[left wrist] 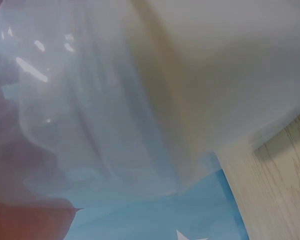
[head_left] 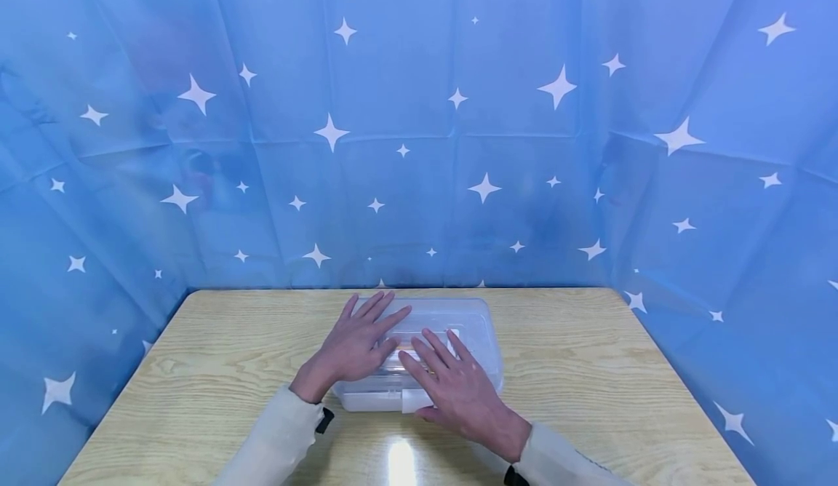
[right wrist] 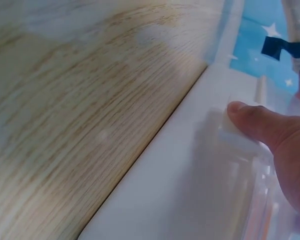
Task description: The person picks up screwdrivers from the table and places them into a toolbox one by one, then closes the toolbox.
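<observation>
A clear plastic lidded box [head_left: 481,326] lies on the table, with a white latch [head_left: 415,401] at the middle of its front. My left hand [head_left: 353,346] is spread over the lid's left part, fingers straight and pointing away. Over the lid's right front my right hand [head_left: 461,397] stretches its fingers, its thumb low by the latch. In the right wrist view the thumb [right wrist: 257,122] presses its tip on the latch, at the box's white side [right wrist: 165,190]. Thin orange and yellow items show faintly through the lid, partly hidden by the hands.
The wood-grain table [head_left: 229,355] ends at a blue curtain [head_left: 406,180] with white stars, which hangs behind it and along both sides. A light sleeve [head_left: 275,435] covers the left forearm. Milky, see-through material blurs most of the left wrist view.
</observation>
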`<state>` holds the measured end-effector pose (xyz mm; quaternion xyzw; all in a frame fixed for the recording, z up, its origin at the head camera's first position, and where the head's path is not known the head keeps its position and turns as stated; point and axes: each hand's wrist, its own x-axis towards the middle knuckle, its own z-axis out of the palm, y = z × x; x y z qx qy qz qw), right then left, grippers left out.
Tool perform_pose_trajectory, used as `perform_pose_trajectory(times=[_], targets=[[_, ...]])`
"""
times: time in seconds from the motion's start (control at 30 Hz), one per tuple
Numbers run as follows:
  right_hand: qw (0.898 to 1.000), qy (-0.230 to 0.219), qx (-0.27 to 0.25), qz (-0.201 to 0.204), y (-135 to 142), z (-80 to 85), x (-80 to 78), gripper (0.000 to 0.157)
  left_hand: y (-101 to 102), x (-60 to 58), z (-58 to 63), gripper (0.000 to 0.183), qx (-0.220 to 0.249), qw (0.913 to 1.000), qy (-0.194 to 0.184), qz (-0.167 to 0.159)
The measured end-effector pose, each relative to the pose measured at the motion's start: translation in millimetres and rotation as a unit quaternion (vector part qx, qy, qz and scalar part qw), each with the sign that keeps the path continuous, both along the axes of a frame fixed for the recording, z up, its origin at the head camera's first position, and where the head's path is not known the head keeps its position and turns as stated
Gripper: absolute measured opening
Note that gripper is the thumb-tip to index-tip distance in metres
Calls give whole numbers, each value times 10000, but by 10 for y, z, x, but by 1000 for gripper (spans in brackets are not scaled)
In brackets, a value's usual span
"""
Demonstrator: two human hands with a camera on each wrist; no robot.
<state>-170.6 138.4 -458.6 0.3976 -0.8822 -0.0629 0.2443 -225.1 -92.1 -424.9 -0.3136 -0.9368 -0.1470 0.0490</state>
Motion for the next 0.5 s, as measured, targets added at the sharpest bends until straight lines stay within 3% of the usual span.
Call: perform_pose_trajectory(times=[0.5], targets=[[9999,-32,80,-117,-16,-3,19,102,1,1,-8,51,26,10000,5,4]])
